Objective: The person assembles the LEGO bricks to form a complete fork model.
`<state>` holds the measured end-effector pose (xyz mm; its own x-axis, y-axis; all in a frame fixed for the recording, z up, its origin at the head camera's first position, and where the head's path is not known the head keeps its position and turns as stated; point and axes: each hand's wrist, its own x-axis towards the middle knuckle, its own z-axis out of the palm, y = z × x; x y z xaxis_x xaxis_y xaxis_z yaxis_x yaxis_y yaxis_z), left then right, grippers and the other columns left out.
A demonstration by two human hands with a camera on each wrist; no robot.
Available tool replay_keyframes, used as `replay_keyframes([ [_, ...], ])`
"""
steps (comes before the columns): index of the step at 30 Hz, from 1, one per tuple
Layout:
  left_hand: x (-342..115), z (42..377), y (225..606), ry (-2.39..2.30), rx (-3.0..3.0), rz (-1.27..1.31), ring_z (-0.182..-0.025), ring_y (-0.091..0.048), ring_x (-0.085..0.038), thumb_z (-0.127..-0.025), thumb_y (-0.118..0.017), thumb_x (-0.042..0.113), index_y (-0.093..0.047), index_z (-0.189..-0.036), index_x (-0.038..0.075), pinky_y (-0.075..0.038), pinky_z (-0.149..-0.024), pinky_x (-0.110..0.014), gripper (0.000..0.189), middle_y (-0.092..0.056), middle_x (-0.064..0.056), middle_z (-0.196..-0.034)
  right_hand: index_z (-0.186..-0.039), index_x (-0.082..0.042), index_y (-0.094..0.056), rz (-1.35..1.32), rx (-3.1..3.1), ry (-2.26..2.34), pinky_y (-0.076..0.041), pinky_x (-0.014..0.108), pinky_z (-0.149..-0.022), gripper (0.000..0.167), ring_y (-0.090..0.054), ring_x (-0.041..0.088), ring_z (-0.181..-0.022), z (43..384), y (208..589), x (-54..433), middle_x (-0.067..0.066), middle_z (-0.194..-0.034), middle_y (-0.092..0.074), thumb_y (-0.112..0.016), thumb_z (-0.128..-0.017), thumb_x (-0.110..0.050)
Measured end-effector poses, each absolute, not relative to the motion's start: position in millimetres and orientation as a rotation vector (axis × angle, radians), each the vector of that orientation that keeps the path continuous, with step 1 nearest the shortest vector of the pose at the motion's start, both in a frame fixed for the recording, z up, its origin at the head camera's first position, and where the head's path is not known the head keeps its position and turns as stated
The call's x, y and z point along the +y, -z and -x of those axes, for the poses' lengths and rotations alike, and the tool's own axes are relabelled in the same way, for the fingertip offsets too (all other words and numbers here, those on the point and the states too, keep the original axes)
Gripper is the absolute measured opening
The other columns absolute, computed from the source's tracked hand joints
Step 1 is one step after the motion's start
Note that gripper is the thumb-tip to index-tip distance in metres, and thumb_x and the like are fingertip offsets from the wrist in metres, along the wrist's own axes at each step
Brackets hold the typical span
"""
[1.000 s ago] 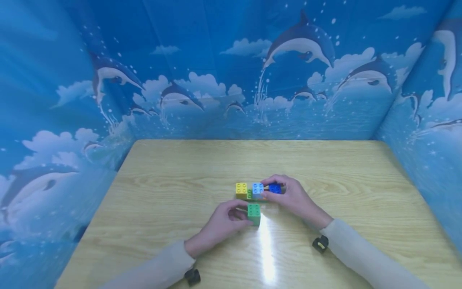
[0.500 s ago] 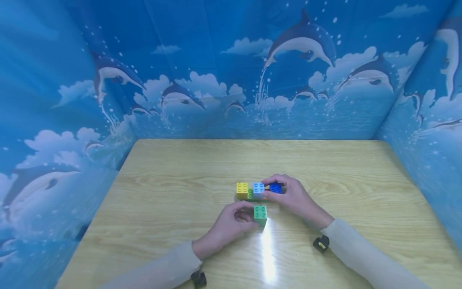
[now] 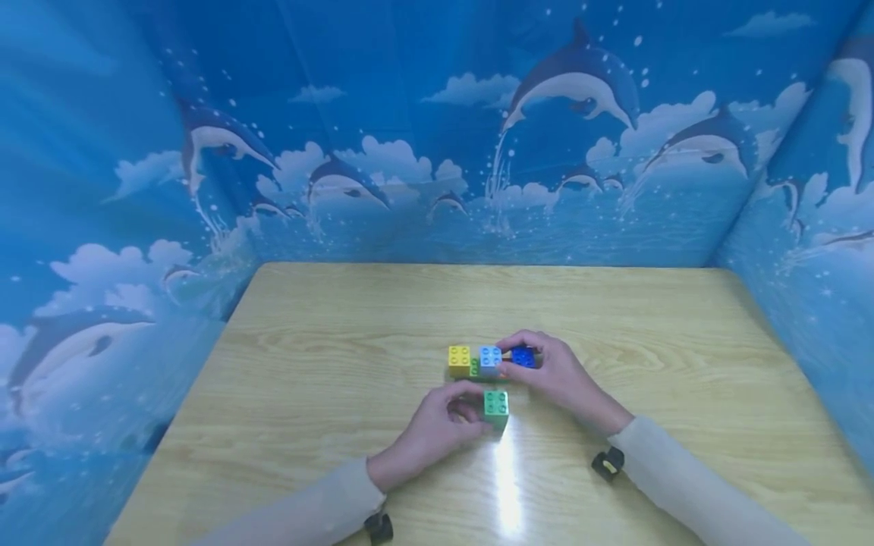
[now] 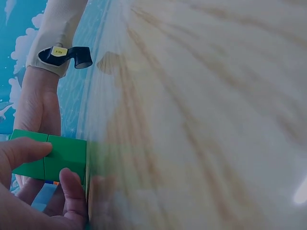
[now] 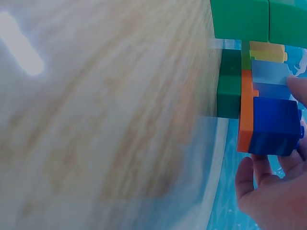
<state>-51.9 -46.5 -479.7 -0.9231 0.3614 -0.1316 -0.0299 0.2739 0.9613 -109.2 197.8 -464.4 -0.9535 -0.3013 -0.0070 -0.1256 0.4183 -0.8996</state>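
My left hand [image 3: 442,419] holds a stack of two green toy bricks [image 3: 496,409] between thumb and fingers, standing close over the table. In the left wrist view the seam between the two green bricks [image 4: 64,155] shows. Just beyond, my right hand [image 3: 556,371] pinches a light blue brick [image 3: 489,359] on a low brick build. That build also bears a yellow brick [image 3: 459,360] at its left end and a dark blue brick [image 3: 523,357] at its right. In the right wrist view an orange plate [image 5: 245,112], a light green plate [image 5: 246,56] and a dark green brick [image 5: 229,84] lie beneath them.
The wooden table [image 3: 328,318] stretches out around the hands, with a bright streak of reflected light [image 3: 507,485] near its front. A blue dolphin-print curtain [image 3: 382,212] stands along the table's back and sides. Each wrist wears a small black camera [image 3: 608,462].
My left hand has moved to the right with the green bricks, which now stand in front of the light blue brick. My right hand stays nearly still on the build.
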Motion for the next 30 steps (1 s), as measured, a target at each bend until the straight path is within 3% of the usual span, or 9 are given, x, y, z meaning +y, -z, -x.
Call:
replay_keyframes([
  [9, -55.1, 53.3, 470.7, -1.66, 2.228, -0.292, -0.095, -0.069, -0.019, -0.084, -0.088, 0.003, -0.073, -0.132, 0.013, -0.061, -0.076, -0.03, 0.051, -0.072, -0.003, -0.123, -0.13, -0.022, -0.073, 0.392, 2.485, 1.577, -0.059, 0.05, -0.098, 0.038, -0.067, 0.031, -0.118, 109.7, 464.7, 198.1, 0.007, -0.136, -0.069, -0.086, -0.096, -0.031],
  [16, -75.2, 54.1, 472.2, -1.755, 2.321, -0.195, -0.093, -0.068, -0.02, -0.086, -0.082, 0.0, -0.072, -0.122, 0.004, -0.06, -0.079, -0.027, 0.037, -0.072, -0.009, -0.117, -0.146, -0.014, -0.063, 0.359, 2.572, 1.558, -0.051, 0.055, -0.111, 0.064, -0.062, 0.029, -0.131, 104.7, 467.8, 203.5, 0.006, -0.145, -0.066, -0.088, -0.094, -0.041],
  [21, -84.2, 64.1, 472.3, -1.841, 2.34, -0.131, -0.093, -0.066, -0.023, -0.087, -0.081, -0.003, -0.065, -0.132, 0.001, -0.059, -0.068, -0.026, 0.048, -0.067, -0.015, -0.126, -0.154, -0.014, -0.055, 0.349, 2.549, 1.586, -0.05, 0.058, -0.112, 0.067, -0.059, 0.032, -0.135, 96.6, 469.3, 217.2, 0.011, -0.154, -0.058, -0.082, -0.1, -0.043],
  [26, -80.9, 77.7, 472.1, -1.805, 2.362, -0.182, -0.096, -0.067, -0.022, -0.09, -0.081, -0.001, -0.06, -0.147, 0.006, -0.06, -0.068, -0.027, 0.062, -0.063, -0.013, -0.143, -0.159, -0.013, -0.051, 0.384, 2.449, 1.615, -0.058, 0.047, -0.104, 0.061, -0.065, 0.037, -0.13, 92.5, 471.4, 229.7, 0.018, -0.158, -0.053, -0.075, -0.106, -0.03],
  [30, -74.7, 87.9, 476.5, -1.79, 2.374, -0.186, -0.094, -0.067, -0.021, -0.089, -0.081, -0.004, -0.062, -0.148, 0.006, -0.06, -0.073, -0.027, 0.062, -0.065, -0.013, -0.143, -0.16, -0.011, -0.051, 0.391, 2.375, 1.643, -0.062, 0.036, -0.095, 0.059, -0.066, 0.04, -0.129, 92.4, 472.7, 234.2, 0.021, -0.159, -0.052, -0.074, -0.106, -0.022],
])
